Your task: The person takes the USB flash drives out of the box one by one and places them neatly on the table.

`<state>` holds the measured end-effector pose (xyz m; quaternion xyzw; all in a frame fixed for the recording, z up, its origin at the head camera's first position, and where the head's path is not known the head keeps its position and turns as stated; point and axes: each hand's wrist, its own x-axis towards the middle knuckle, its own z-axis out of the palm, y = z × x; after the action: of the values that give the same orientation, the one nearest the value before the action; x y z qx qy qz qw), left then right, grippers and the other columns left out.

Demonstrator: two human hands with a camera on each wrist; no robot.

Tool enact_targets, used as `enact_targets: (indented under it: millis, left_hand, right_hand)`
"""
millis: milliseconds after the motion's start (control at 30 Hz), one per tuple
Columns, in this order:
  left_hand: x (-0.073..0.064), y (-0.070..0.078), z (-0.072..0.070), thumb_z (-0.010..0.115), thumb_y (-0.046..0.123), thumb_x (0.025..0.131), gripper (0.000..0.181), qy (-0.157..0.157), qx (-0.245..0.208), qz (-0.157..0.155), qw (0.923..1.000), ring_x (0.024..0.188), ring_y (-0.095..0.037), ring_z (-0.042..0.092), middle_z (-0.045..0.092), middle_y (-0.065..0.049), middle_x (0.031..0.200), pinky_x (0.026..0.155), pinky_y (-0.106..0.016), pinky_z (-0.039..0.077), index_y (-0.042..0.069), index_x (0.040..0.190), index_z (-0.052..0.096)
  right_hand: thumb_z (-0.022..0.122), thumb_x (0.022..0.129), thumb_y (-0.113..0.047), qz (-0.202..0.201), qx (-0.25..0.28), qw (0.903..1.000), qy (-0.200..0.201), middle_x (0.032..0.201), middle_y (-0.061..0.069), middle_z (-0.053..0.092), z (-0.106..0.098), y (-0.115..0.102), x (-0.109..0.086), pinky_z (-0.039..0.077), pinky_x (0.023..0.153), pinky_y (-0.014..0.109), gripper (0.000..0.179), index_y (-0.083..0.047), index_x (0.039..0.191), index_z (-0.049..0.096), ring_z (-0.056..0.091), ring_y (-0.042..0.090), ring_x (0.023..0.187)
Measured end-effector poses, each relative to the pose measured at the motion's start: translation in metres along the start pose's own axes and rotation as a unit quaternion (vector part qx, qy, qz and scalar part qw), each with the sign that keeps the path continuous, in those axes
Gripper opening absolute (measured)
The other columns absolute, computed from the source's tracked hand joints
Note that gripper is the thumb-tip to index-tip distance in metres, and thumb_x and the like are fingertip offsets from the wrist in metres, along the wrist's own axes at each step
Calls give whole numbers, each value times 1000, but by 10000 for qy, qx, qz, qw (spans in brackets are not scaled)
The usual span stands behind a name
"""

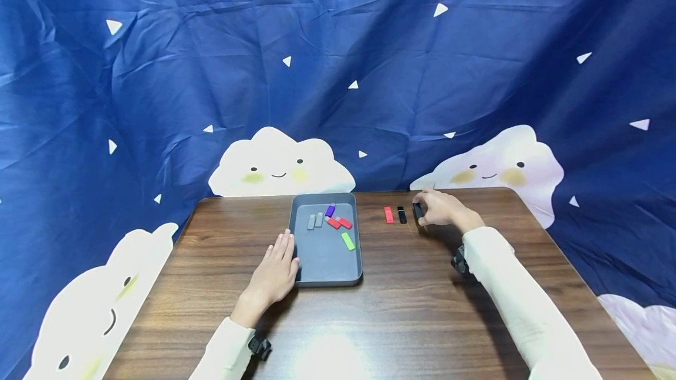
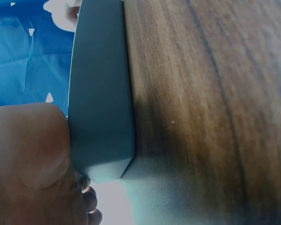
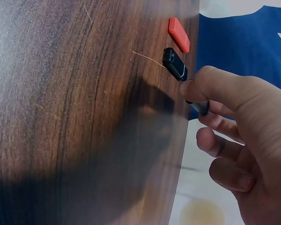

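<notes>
Right hand [image 1: 442,209]: thumb and fingers clamped together on a dark stick [image 1: 418,211], the remaining fingers loosely curled
Dark stick: in that pinch, near the far edge of the desk [image 1: 449,315]; whether it touches the wood I cannot tell
Black stick [image 1: 402,215]: lying on the desk just left of the dark one
Red stick [image 1: 389,215]: just left of the black stick
Left hand [image 1: 273,274]: fingers straight, thumb apart from them, touching the left side of the tray [image 1: 324,265]
Tray: grey, holding two grey sticks [image 1: 311,222], a purple stick [image 1: 330,210], two red sticks [image 1: 345,223], a green stick [image 1: 348,241]
Backdrop [image 1: 338,34]: blue cloth with white triangles and smiling clouds
</notes>
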<state>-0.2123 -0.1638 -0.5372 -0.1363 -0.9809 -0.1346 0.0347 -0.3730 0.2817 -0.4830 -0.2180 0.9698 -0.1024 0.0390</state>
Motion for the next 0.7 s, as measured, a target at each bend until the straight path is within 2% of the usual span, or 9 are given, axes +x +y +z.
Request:
enact_targets:
  millis: [200,400,700]
  left_hand:
    - [-1,1,-1,44,23,112,63,55,-95,56,9999,162,-44,27,24,-27,174,131,-60,27,-11,163,29]
    - [-2,1,-1,44,20,111,61,204,-133,144,9996,159,-47,31,28,-30,172,129,-63,29,-13,161,32]
    - [-1,2,-3,44,23,112,62,81,-68,47,9999,162,-44,27,25,-27,174,131,-60,27,-11,163,30]
  right_hand:
    - [84,77,-23,-10,-15,10000,-33,141,21,62,3,2,1,56,98,60,63,-4,135,68,67,36,109]
    - [83,78,-21,80,9,10000,-56,140,21,61,6,2,2,56,97,60,63,-4,137,67,67,37,107]
    - [82,82,-21,176,61,9998,-79,144,20,59,11,4,1,55,98,62,61,-4,139,66,67,36,106]
